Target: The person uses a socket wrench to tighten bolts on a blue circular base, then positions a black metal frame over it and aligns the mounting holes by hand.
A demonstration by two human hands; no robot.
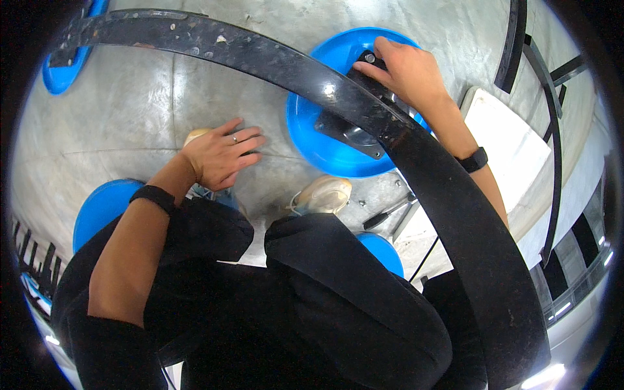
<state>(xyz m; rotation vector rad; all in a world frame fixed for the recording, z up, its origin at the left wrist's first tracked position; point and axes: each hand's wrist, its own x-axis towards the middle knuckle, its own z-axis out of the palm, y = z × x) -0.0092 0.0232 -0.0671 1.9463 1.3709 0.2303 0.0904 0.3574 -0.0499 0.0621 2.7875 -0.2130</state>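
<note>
A long, black, scuffed metal bar (pixel 260 55) arcs from the far left across to the near right. Beneath it, a round blue disc-shaped support (pixel 304 133) rests on the floor. Black metal brackets lie over the disc; the lower bracket (pixel 333 128) shows under the bar. My right hand (pixel 413 71) is closed on the upper black bracket (pixel 368 70), thumb and fingers on either side of a round bolt head. My left hand (pixel 224 155) hovers above the floor, fingers spread, holding nothing, left of the blue disc.
A black-handled tool (pixel 387 213) and small loose hardware lie by my shoe (pixel 323 195). A white panel (pixel 510 143) is at the right, with black metal bars (pixel 513 49) beyond. Other blue pieces stand at far left (pixel 65 73) and beside my left knee (pixel 101 211).
</note>
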